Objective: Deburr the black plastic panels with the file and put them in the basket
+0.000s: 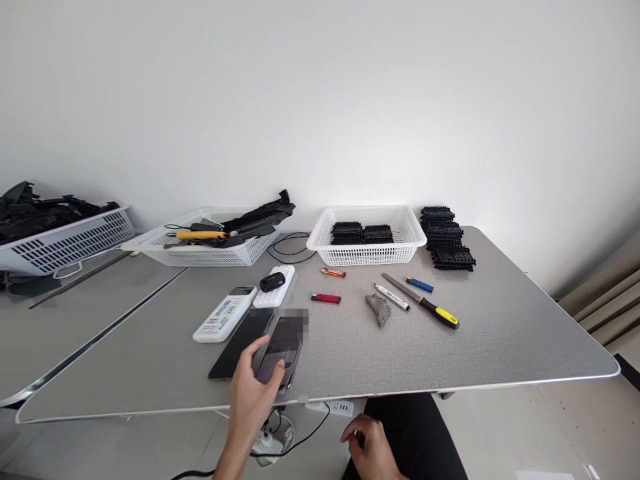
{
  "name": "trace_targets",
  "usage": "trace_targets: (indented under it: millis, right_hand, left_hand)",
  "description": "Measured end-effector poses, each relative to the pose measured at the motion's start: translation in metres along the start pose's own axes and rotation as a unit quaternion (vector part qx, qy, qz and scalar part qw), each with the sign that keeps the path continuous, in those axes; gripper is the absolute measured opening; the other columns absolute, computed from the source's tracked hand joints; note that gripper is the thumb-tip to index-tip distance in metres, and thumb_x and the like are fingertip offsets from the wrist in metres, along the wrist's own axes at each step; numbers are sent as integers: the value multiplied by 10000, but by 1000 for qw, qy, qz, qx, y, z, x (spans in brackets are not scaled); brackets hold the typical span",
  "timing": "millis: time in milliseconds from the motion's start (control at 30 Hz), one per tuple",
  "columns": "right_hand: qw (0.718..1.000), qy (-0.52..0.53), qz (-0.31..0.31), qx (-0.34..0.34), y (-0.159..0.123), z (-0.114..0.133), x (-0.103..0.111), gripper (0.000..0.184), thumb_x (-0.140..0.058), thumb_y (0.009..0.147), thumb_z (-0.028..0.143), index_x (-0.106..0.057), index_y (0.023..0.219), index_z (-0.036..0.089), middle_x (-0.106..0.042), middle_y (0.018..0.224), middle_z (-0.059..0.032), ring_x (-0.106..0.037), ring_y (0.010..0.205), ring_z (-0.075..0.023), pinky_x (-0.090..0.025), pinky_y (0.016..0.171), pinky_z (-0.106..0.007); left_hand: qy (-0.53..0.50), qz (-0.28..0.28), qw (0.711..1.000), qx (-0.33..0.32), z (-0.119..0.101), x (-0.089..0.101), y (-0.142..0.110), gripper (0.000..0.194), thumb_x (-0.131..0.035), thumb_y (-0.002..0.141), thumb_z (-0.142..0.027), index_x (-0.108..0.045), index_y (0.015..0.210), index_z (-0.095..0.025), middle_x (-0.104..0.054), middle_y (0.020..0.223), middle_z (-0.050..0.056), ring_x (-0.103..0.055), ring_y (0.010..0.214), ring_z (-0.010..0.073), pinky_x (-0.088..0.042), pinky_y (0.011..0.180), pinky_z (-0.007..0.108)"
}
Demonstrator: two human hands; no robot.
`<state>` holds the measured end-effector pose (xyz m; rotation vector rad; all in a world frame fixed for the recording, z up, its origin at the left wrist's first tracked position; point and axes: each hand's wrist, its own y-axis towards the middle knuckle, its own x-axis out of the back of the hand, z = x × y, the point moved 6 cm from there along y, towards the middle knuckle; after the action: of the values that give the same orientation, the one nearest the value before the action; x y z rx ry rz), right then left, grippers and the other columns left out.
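My left hand (255, 383) spans a dark smartphone (284, 340) near the table's front edge, fingers at its left side and thumb at its lower right. The phone's screen faces up, and part of it is blurred by pixel blocks. Under and beside it lies a flat black pad (239, 347). Below the table edge, over my lap, my right hand (370, 443) is loosely curled with nothing seen in it. Left of the phone are a white power bank (225, 315) and another white block (283, 287) with a black mouse (273, 281) on top.
A red lighter (326, 299), orange lighter (333, 273), blue lighter (420, 285), marker (392, 297), file (435, 312) and small grey bag (379, 309) lie rightward. Behind stand white baskets (370, 255) with black parts; black track-like pieces (445, 233) are stacked at right. Cables hang below.
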<state>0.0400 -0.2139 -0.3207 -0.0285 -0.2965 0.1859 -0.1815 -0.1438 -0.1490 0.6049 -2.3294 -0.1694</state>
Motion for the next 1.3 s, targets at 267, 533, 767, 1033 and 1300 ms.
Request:
trace_targets:
  millis: [267, 533, 767, 1033, 1300]
  right_hand:
    - [1000, 6, -10, 3, -2, 7, 2, 328, -461, 734, 17, -731, 750, 202, -677, 796, -46, -660, 798, -196, -468, 750, -273]
    - [1000, 7, 1, -15, -1, 6, 1, 336, -451, 724, 3, -733, 751, 184, -674, 793, -45, -640, 718, -170, -441, 653, -238]
    - [1000, 8, -11, -15, -3, 15, 6, 336, -445, 729, 4, -729, 749, 182, -672, 791, -44, -643, 760, -165, -440, 709, -229]
    - [1000, 2, -8, -24, -1, 7, 1, 334, -448, 715, 0, -724, 731, 187, -664, 768, -37, -630, 731, -155, -434, 698, -220]
    - [1000, 1, 2, -25, 0, -1, -2, 330, -458, 729, 12, -733, 738, 195, -684, 791, -43, -648, 772, -171, -440, 725, -234]
  left_hand:
    - [28, -2, 999, -33, 0, 1, -3, 477, -465, 825, -410, -498, 1253, -203, -565, 1303, 112, -508, 1258, 296, -417, 1074, 457]
    - [54, 25, 995, -78, -10, -5, 1, 514, -450, 858, -456, -464, 1298, -190, -575, 1312, 125, -490, 1270, 304, -398, 1067, 477]
    - [156, 84, 976, -129, -21, -13, 20, 665, -428, 887, -491, -291, 1462, -187, -612, 1334, 121, -446, 1311, 317, -219, 1118, 557]
    - [197, 124, 965, -124, -23, -21, 29, 725, -409, 894, -534, -223, 1513, -206, -652, 1291, 109, -424, 1336, 307, -130, 1108, 575]
    - [214, 96, 962, -137, -23, -20, 31, 722, -432, 877, -524, -255, 1509, -225, -639, 1302, 114, -441, 1310, 323, -159, 1101, 576]
